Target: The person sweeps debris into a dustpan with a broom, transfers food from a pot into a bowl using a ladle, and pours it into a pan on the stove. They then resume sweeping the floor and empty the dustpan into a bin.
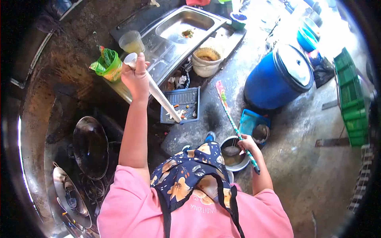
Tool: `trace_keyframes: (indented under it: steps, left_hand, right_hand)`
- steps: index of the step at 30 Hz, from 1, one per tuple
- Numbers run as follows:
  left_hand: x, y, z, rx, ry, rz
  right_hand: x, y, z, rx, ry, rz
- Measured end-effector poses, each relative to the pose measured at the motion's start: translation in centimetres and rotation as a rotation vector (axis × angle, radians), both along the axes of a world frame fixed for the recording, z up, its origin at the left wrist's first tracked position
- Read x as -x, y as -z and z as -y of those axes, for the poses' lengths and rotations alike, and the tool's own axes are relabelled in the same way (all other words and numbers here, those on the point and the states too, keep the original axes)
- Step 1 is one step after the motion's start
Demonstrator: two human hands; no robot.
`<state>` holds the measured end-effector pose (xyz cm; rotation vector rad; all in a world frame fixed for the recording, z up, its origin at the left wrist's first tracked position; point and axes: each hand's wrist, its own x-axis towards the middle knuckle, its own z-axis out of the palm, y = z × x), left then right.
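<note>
My left hand [136, 77] is closed around the upper end of a white pipe [160, 96], which slants down to a blue-grey tray [179, 96] with scraps in it. A green-and-white patterned stick [232, 123] is gripped in my right hand [247, 143]. Its far end carries a pink and green part lying over the grey floor. Below my right hand is a round metal pot [240, 165] with murky liquid. Beside that pot stands a light-blue basin [250, 121] with a small dark container at its corner.
A steel sink [214, 22] is at the top, with a white bucket [206, 65] below it. A green container [113, 71] sits at the counter's end. A blue barrel [264, 81] and green crates [353, 99] stand right; a dark wok [90, 146] is left.
</note>
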<state>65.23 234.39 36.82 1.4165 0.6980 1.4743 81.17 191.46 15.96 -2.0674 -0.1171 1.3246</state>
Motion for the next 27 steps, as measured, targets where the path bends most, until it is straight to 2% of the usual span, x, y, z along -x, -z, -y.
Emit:
trace_keyframes:
  steps: [5, 8, 10, 11, 13, 17, 22, 23, 25, 27]
  left_hand:
    - [-7.4, 1.8, -6.4, 0.000, -0.184, -0.155]
    - [-12.1, -0.9, -10.6, 0.007, -0.293, -0.210]
    - [-15.3, -3.2, -13.1, 0.012, -0.469, -0.363]
    - [-16.0, -1.1, -14.6, 0.040, -0.489, -0.379]
    - [-16.6, 3.9, -18.3, 0.067, -0.750, -0.676]
    - [-18.8, 4.7, -17.4, 0.099, -0.708, -0.714]
    - [-20.2, -2.7, -18.0, 0.004, -0.725, -0.565]
    - [-20.2, -1.6, -18.4, 0.114, -0.726, -0.651]
    - [-19.8, 3.1, -18.9, 0.063, -0.745, -0.815]
    - [-20.7, 3.6, -17.5, -0.024, -0.693, -0.846]
  right_hand:
    - [-10.5, 2.4, -3.5, 0.088, -0.181, 0.016]
    - [-17.1, 4.3, -5.4, 0.153, -0.295, 0.009]
    - [-20.8, 4.7, -6.3, 0.175, -0.360, 0.002]
    - [-22.2, 4.2, -6.1, 0.199, -0.385, -0.010]
    - [-24.9, 2.9, -8.4, 0.233, -0.591, 0.029]
    - [-28.3, 1.8, -9.4, 0.273, -0.643, -0.031]
    - [-28.8, 0.3, -11.2, 0.281, -0.703, -0.067]
    - [-28.8, 0.4, -10.8, 0.266, -0.701, -0.077]
    - [-29.0, 1.1, -11.1, 0.294, -0.748, -0.083]
    - [-29.0, 1.0, -11.5, 0.297, -0.740, -0.052]
